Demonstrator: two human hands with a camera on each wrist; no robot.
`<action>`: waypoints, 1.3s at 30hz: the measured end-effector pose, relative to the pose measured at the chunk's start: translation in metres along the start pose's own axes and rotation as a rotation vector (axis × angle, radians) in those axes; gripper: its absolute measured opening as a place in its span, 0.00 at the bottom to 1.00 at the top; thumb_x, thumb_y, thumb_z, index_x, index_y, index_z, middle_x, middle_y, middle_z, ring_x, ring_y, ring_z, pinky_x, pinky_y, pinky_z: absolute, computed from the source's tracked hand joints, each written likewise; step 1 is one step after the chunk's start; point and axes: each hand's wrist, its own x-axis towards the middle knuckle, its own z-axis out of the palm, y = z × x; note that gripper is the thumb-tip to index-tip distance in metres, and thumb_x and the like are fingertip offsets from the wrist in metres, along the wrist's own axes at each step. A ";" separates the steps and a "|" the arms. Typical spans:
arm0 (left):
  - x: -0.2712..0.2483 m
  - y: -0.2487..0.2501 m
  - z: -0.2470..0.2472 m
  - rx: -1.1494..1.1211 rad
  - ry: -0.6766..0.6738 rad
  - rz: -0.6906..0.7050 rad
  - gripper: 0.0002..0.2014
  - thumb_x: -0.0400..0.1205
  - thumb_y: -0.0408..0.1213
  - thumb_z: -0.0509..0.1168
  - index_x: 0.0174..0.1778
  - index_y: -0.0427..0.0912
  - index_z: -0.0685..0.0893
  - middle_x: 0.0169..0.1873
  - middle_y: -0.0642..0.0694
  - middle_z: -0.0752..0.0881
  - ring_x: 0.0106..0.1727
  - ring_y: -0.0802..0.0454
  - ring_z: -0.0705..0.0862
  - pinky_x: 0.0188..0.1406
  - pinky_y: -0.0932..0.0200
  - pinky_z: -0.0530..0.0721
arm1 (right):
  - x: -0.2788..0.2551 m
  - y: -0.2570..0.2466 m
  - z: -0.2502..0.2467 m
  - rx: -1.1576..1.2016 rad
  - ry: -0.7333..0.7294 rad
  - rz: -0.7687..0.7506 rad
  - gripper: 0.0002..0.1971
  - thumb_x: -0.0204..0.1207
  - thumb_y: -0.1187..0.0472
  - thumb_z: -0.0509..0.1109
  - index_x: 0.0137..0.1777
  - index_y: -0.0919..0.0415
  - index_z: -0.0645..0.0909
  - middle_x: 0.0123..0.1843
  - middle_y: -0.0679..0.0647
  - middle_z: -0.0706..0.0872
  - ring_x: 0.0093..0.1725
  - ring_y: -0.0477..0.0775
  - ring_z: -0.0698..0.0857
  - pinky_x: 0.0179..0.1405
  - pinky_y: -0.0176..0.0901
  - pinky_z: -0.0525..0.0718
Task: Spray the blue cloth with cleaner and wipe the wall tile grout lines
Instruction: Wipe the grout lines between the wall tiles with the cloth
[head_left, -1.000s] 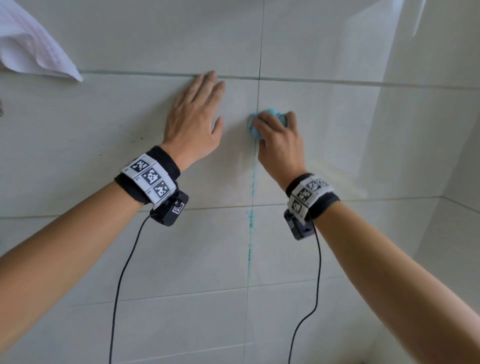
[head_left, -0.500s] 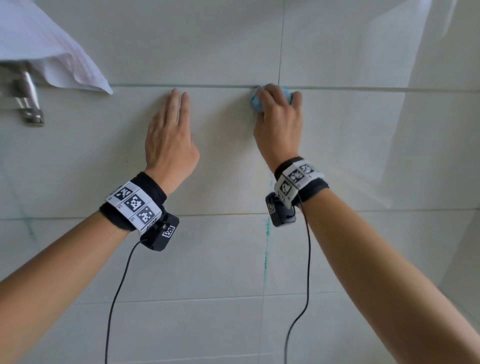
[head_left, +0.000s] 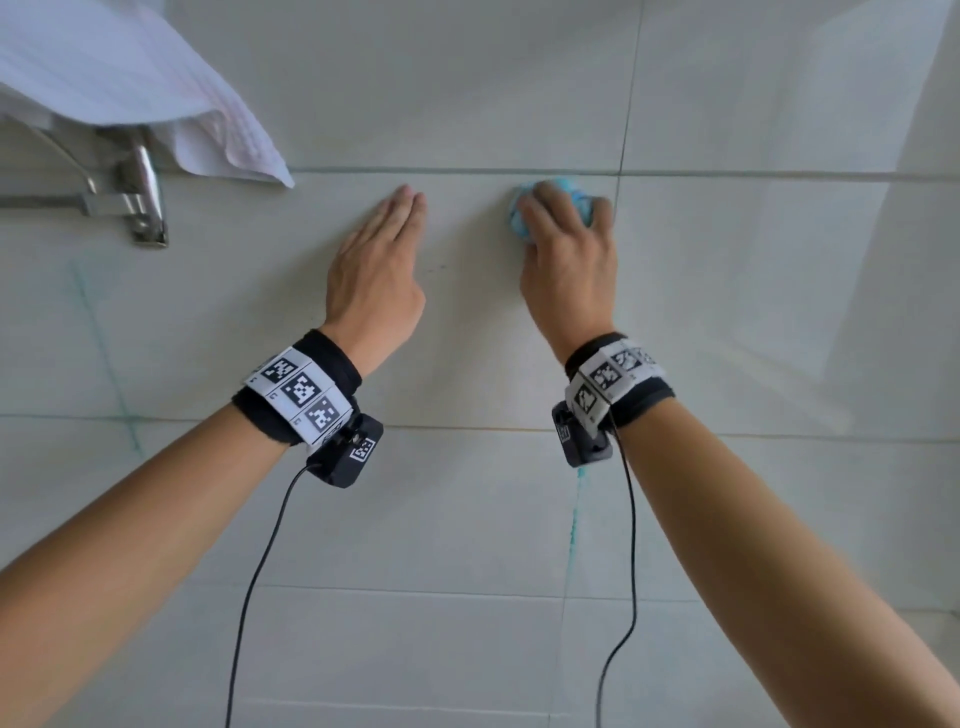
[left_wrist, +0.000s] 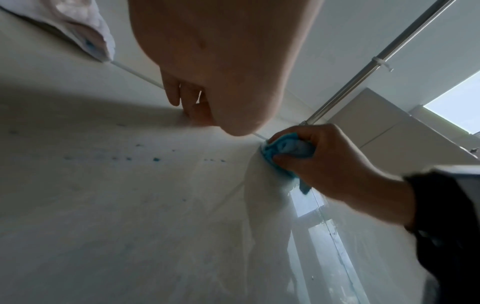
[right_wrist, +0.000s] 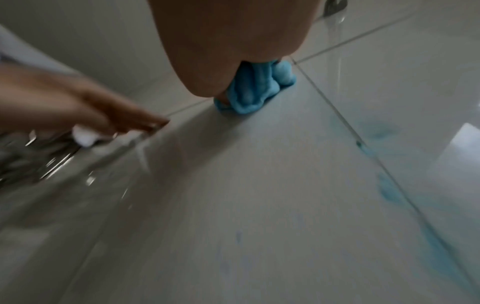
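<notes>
Head view: bunched blue cloth (head_left: 566, 195) against grout.

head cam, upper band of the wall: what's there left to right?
white cloth → metal faucet → left hand flat on the tile → right hand holding the blue cloth → vertical grout line.

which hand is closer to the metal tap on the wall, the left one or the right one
The left. The left hand lies flat on the tile just right of the tap, not touching it. The right hand, gripping the blue cloth, is farther right, beyond the left hand.
</notes>
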 end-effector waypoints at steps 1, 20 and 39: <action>0.000 0.001 -0.001 -0.005 0.012 0.002 0.40 0.77 0.20 0.59 0.90 0.35 0.62 0.90 0.39 0.62 0.90 0.43 0.62 0.89 0.50 0.61 | -0.015 -0.002 0.002 0.006 -0.030 -0.073 0.22 0.73 0.76 0.69 0.64 0.58 0.88 0.69 0.52 0.88 0.54 0.70 0.81 0.50 0.51 0.82; 0.018 0.086 0.031 -0.133 0.112 0.219 0.36 0.79 0.22 0.49 0.89 0.35 0.65 0.88 0.40 0.66 0.90 0.44 0.62 0.89 0.49 0.61 | 0.005 0.091 -0.026 0.085 0.099 -0.049 0.15 0.82 0.71 0.68 0.64 0.59 0.89 0.70 0.50 0.88 0.63 0.69 0.83 0.73 0.52 0.79; 0.017 0.115 0.041 -0.060 0.048 0.179 0.39 0.80 0.20 0.55 0.91 0.34 0.57 0.91 0.38 0.58 0.92 0.43 0.56 0.91 0.51 0.53 | -0.044 0.079 -0.050 -0.042 -0.098 0.187 0.17 0.80 0.72 0.67 0.64 0.59 0.88 0.66 0.50 0.88 0.54 0.68 0.81 0.40 0.54 0.85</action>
